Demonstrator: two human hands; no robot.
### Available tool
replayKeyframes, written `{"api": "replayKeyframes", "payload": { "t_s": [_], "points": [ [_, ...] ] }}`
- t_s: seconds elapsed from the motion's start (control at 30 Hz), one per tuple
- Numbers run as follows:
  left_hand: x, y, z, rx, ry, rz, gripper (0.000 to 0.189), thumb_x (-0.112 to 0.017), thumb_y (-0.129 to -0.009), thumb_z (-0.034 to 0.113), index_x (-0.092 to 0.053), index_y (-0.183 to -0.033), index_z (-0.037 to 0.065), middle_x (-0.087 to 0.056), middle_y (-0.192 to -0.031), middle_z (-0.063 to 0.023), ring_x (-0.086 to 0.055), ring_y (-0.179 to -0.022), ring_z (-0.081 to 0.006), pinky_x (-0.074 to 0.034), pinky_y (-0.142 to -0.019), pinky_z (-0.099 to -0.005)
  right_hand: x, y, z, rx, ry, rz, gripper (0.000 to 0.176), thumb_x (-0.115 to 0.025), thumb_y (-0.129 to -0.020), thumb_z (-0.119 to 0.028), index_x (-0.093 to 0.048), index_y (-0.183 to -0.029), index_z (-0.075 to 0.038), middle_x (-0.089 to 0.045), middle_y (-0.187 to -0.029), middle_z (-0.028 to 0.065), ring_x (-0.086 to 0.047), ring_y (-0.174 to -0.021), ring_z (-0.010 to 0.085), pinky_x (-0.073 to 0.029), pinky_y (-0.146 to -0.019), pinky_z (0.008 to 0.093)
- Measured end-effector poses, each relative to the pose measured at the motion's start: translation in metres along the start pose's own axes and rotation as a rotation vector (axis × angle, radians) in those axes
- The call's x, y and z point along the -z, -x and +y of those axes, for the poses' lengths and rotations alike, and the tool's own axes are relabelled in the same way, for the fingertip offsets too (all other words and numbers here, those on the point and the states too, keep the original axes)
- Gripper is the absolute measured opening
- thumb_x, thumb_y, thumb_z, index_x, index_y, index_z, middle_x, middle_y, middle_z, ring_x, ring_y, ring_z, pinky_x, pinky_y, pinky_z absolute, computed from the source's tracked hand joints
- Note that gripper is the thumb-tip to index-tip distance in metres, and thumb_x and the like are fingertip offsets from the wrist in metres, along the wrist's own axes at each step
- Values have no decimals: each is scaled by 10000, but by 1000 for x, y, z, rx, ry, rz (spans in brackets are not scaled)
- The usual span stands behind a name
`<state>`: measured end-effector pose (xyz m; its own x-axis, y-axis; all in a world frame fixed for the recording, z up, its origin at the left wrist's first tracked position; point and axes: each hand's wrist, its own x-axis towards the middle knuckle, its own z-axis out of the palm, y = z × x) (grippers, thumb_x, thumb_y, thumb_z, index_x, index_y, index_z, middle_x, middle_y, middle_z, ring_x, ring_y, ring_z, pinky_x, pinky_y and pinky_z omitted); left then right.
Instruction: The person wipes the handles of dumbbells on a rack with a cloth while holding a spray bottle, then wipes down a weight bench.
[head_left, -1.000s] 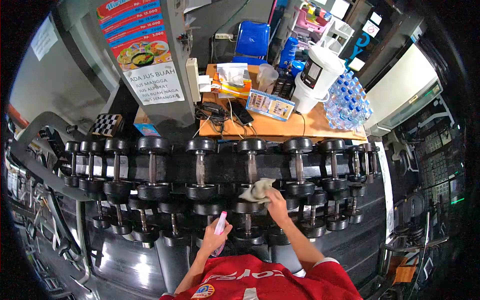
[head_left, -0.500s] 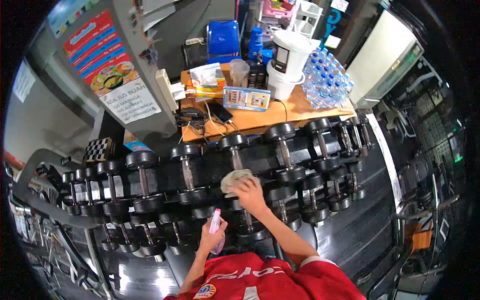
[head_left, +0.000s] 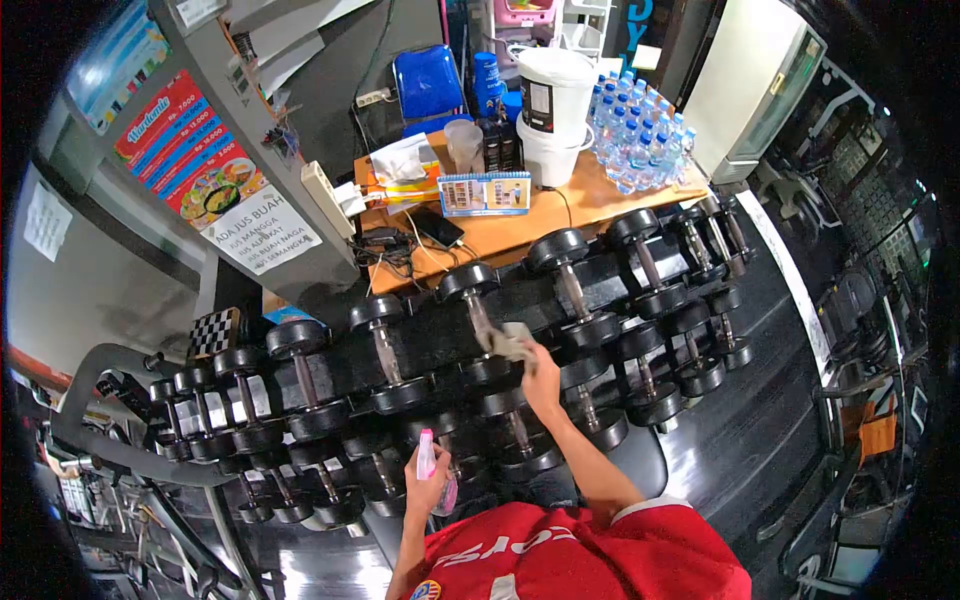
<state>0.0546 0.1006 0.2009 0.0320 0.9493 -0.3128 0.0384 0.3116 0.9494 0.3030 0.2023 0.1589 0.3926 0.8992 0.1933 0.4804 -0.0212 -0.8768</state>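
My left hand (head_left: 427, 482) is wrapped round a pink and clear spray bottle (head_left: 427, 455), held upright in front of the lower row of dumbbells. In my right hand (head_left: 541, 378) is a crumpled grey-beige cloth (head_left: 511, 342). The cloth lies against the lower part of a black dumbbell (head_left: 468, 281) with a metal handle, in the upper row of the rack. Part of that dumbbell's lower end is hidden by the cloth.
Several more dumbbells (head_left: 385, 355) fill two rows. Behind them a wooden desk (head_left: 545, 228) bears white buckets (head_left: 553, 95), water bottles (head_left: 640, 140), a desk calendar (head_left: 485, 194), a phone and cables. A blue chair (head_left: 428, 80) is behind the desk; a grey pillar stands left.
My right hand and the cloth have moved right, and the cloth now hangs more to the left of my fingers. The view has shifted; my left hand still holds the bottle.
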Motion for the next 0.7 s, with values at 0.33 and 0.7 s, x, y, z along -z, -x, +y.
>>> {"api": "replayKeyframes", "payload": {
  "t_s": [0.33, 0.7],
  "points": [
    [-8, 3, 2, -3, 18, -14, 83, -624, -868, 70, -557, -886, 25, -560, -702, -8, -538, -561, -69, -457, -528, -229, -80, 50, 92, -1027, -1624, -116, 325, -351, -1000, -252, -370, -1302, -135, -526, -1174, 115, -556, -1005, 305, -475, -855, 514],
    [-1, 11, -2, 28, -18, 28, 81, -621, -871, 71, -558, -894, 27, -556, -708, 0, -543, -567, -68, -461, -534, -231, -44, 53, -32, -589, -896, 384, 445, -417, -925, 20, -418, -1365, -44, -491, -1317, 89, -505, -1130, 186, -397, -954, 283]
  ]
}}
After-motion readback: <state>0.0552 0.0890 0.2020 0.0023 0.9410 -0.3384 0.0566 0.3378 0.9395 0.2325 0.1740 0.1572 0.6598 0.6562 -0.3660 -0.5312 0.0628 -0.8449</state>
